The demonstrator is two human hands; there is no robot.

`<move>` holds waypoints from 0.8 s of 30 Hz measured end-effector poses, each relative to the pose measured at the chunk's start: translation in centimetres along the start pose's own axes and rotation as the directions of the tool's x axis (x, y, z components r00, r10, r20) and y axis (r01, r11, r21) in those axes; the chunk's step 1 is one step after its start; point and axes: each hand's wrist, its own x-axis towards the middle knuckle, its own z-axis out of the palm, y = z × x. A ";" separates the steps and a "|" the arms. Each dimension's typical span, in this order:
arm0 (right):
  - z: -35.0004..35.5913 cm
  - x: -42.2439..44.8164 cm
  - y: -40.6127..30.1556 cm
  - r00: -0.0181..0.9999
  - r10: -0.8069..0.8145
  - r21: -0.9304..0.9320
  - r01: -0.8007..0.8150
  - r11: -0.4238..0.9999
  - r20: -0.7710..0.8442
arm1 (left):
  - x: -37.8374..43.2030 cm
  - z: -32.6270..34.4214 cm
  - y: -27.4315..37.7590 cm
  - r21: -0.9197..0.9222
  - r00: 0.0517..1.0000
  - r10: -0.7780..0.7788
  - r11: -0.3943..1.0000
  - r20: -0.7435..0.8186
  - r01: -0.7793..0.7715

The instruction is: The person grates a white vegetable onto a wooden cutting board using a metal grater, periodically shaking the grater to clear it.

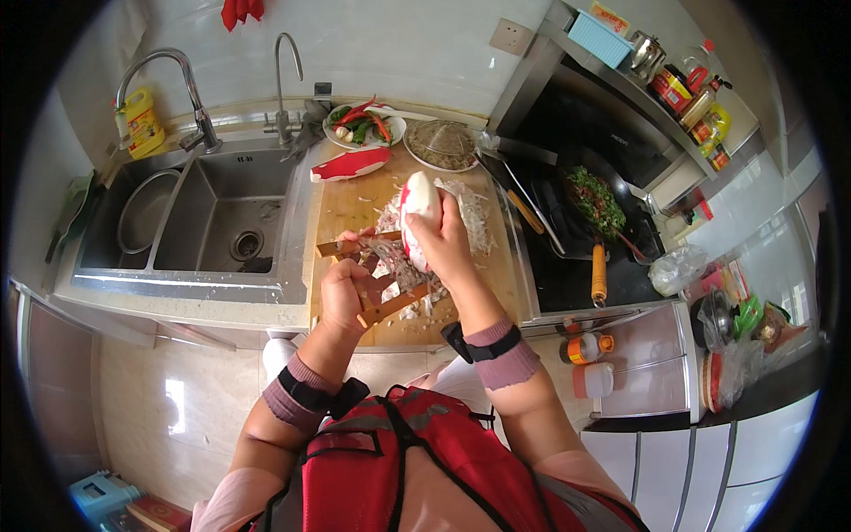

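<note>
My left hand grips the end of a wooden-framed grater, which slants over a wooden cutting board. A large red-skinned radish, partly peeled to white, is in my right hand; its lower end meets the grater. Shreds cling to the grater around that end. Pale radish shreds lie heaped on the board beyond and right of my right hand. Another red radish piece rests at the board's far left corner.
A plate of chillies and garlic and a bowl under a wire strainer stand behind the board. To the left is a steel double sink. On the right-hand stove, a wok holds chopped greens, its wooden handle pointing towards me.
</note>
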 end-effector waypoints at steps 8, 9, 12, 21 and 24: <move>-0.5 -0.7 -2.3 0.992 0.069 0.144 -0.083 0.986 0.104 | 0.3 -0.1 0.2 -0.028 1.000 -0.011 1.000 0.006 0.012; -0.2 -1.0 -2.1 0.992 0.069 0.145 -0.084 0.986 0.104 | 0.3 0.0 0.2 -0.039 1.000 -0.021 0.999 0.006 0.021; 0.4 -0.8 -0.2 0.995 0.041 0.043 -0.037 0.998 -0.089 | 0.3 -0.5 0.2 -0.092 0.999 -0.030 0.995 -0.010 0.029; 1.8 -0.8 -1.0 0.959 -0.271 -0.161 0.256 0.953 -0.079 | 0.5 -0.4 0.4 -0.087 0.999 -0.031 0.996 0.005 0.032; -0.4 1.1 -0.4 0.982 0.044 -0.127 -0.068 0.990 -0.181 | 0.2 -0.2 -0.7 -0.074 0.999 -0.043 0.996 0.006 0.043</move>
